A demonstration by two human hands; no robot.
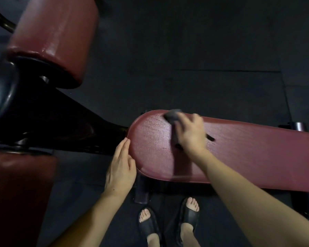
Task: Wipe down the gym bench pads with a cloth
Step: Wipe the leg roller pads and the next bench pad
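Both forearms reach down over the maroon bench pad (pixel 239 154). Right hand (pixel 191 134), blurred, has its grip clamped on a dark cloth (pixel 173 116) upon the pad; left hand (pixel 120 168), fingers straight, rests against its rounded end.

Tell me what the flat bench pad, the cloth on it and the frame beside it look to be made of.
Flat bench pad: maroon vinyl or faux leather, going by its fine grain and soft sheen. Cloth: dark grey, matte, probably soft fabric; too blurred to be sure. Frame: glossy black painted metal, judging by its hard highlights.
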